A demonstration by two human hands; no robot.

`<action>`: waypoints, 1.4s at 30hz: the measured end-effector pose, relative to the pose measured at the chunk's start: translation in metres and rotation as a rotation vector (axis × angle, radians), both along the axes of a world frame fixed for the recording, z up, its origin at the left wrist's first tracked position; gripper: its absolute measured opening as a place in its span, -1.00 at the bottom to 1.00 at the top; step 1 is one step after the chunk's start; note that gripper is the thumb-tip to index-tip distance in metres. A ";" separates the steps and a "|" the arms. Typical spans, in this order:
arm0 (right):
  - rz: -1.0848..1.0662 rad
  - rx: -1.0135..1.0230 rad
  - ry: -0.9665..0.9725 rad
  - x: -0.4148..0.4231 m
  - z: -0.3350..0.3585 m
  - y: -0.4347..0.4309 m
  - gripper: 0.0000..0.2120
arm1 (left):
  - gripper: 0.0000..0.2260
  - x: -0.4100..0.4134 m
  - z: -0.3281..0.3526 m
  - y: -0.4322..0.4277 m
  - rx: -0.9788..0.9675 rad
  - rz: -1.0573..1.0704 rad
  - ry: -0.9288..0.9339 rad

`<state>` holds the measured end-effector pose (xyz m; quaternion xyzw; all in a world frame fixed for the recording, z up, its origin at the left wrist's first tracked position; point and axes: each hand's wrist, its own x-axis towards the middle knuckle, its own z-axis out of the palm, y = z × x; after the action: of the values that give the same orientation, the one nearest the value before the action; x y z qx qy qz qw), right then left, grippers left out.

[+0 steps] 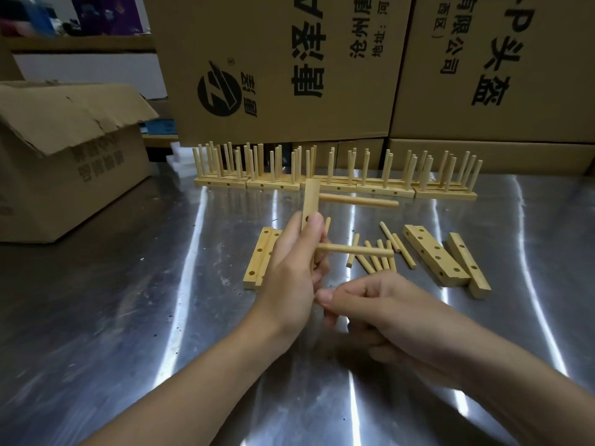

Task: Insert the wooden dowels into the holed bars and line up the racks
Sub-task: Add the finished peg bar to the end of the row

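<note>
The left hand (289, 268) had its fingers (314, 222) and thumb curled round the lower part of a holed bar (311, 196), holding it upright above the steel table (128, 317). One empty hole showed in the bar just beside the top fingertip. Two dowels were seated in it, both pointing away to the right of those fingers: the upper dowel (359, 201) above the grip, the lower dowel (354, 250) coming out level with the knuckles.

The right hand (380, 307) sat just below and right of the left fingers, its own fingers bent inward and the thumb (325, 297) almost touching the left hand. It was blurred, and I couldn't tell whether it pinched anything.

Beyond the right fingertips lay the loose dowels (376, 255), with the right-side bars (434, 257) flat past them. The left-side bars (259, 262) lay partly hidden behind the left hand. Farther off than either hand, the finished racks (335, 185) stood in a row against the cardboard boxes (322, 59).
</note>
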<state>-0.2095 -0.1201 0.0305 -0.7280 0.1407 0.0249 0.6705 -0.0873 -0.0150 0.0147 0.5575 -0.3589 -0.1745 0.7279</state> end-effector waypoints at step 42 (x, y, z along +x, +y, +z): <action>-0.545 -1.286 0.156 0.222 -0.023 -0.220 -0.82 | -0.63 0.009 -0.014 -0.018 0.313 -0.207 -0.097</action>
<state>0.0126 -0.3405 0.0077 -0.9150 0.3527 -0.1800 0.0773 -0.0785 -0.0332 0.0004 0.6318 -0.4174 -0.2751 0.5924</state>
